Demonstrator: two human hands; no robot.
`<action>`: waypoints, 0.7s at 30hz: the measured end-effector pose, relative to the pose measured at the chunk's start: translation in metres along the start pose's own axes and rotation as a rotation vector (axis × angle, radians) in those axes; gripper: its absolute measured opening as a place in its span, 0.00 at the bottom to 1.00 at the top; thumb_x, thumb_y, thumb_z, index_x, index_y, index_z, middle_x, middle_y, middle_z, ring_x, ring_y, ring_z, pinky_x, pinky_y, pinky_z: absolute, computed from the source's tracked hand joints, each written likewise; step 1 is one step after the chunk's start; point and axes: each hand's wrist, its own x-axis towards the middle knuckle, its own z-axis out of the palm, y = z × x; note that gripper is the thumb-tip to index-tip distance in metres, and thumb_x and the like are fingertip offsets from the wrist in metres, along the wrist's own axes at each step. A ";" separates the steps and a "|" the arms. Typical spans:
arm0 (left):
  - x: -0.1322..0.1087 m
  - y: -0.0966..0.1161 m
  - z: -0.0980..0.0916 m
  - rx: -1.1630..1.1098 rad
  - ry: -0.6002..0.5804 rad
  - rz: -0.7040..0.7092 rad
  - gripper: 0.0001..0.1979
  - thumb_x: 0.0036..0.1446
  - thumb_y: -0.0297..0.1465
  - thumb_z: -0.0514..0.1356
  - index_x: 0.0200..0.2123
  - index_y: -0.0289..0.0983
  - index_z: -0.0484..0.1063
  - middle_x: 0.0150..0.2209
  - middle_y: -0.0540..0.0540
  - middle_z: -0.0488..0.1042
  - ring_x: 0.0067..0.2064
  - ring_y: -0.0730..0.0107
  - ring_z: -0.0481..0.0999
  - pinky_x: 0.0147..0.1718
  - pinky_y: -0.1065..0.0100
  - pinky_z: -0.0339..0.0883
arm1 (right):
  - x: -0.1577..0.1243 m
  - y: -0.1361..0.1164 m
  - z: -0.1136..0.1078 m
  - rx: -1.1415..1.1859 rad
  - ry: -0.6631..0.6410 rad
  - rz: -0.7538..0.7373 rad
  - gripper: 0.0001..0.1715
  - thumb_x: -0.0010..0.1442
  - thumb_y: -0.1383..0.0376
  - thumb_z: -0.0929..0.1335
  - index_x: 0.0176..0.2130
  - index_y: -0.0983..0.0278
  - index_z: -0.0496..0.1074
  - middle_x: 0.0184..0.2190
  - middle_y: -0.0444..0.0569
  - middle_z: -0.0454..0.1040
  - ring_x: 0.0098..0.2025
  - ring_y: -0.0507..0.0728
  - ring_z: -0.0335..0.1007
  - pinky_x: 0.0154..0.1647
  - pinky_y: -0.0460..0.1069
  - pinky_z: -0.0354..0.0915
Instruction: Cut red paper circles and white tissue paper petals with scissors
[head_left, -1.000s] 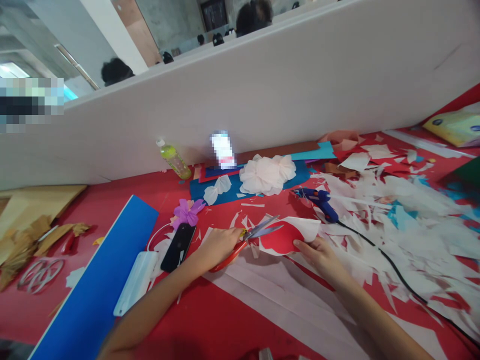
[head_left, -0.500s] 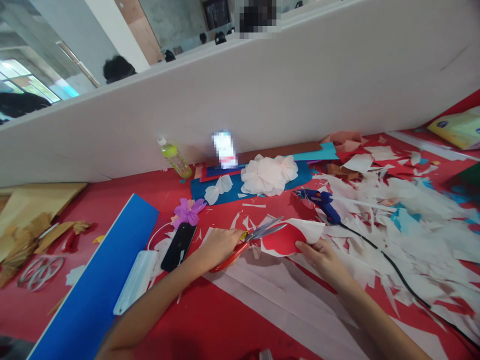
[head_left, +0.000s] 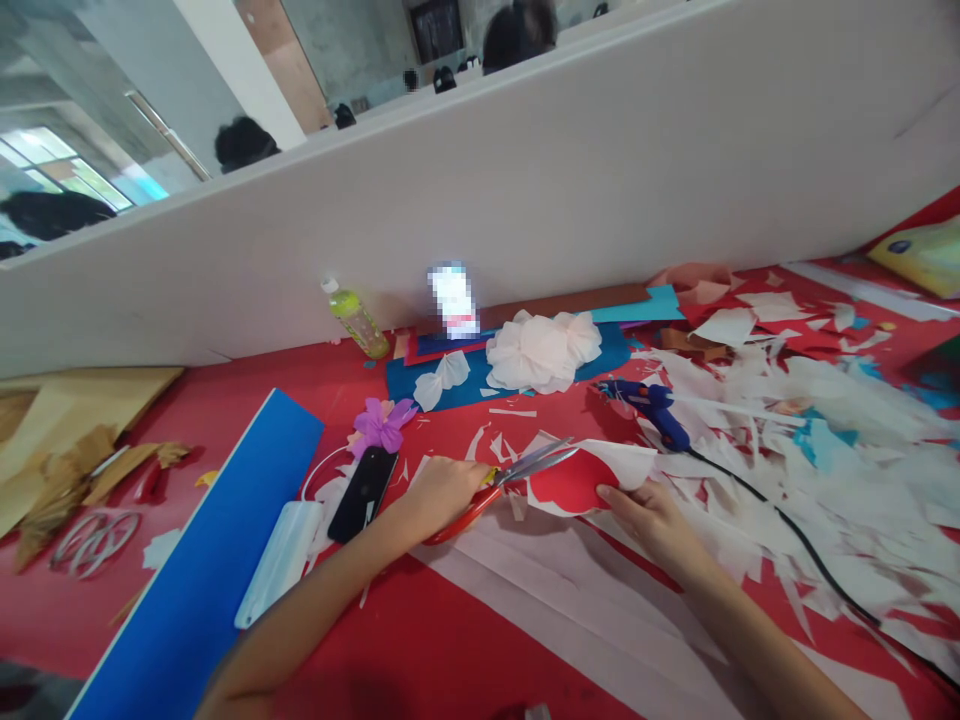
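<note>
My left hand [head_left: 446, 492] is closed around the orange-red handles of a pair of scissors [head_left: 536, 462]. The slightly parted blades point right, their tips at the upper left edge of a small piece of white paper [head_left: 624, 458]. A rounded red shape [head_left: 571, 484] lies against that paper. My right hand [head_left: 651, 518] pinches the red shape and the paper at their right side, thumb on top. Beneath both hands stretches a long pale pink sheet [head_left: 570, 590]. Some of the left-hand fingers are hidden behind the handles.
A blue glue gun [head_left: 649, 402] with a black cord lies among white paper scraps [head_left: 810, 480] at right. Behind are a pale paper flower [head_left: 541, 352], a lit phone [head_left: 454, 302] and a bottle [head_left: 358, 322]. Leftward lie a black phone [head_left: 364, 492], a purple flower [head_left: 384, 426] and a blue board [head_left: 217, 540].
The whole scene has shifted slightly to the right in view. Both hands keep nearly the same pose on the scissors and the paper.
</note>
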 end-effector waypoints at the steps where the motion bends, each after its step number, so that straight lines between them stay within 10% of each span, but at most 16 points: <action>1: 0.000 0.000 0.001 0.007 0.004 0.001 0.07 0.54 0.32 0.54 0.35 0.37 0.68 0.33 0.46 0.76 0.33 0.58 0.77 0.30 0.66 0.67 | 0.001 0.003 0.000 0.000 -0.001 -0.008 0.23 0.50 0.48 0.65 0.18 0.62 0.61 0.14 0.42 0.59 0.17 0.50 0.51 0.17 0.46 0.50; 21: 0.001 -0.001 -0.004 0.078 -0.045 0.007 0.07 0.59 0.28 0.51 0.36 0.36 0.69 0.33 0.45 0.77 0.33 0.57 0.77 0.29 0.64 0.67 | 0.002 0.007 -0.001 0.038 -0.045 0.045 0.24 0.51 0.49 0.64 0.15 0.59 0.58 0.11 0.39 0.49 0.15 0.49 0.41 0.15 0.48 0.42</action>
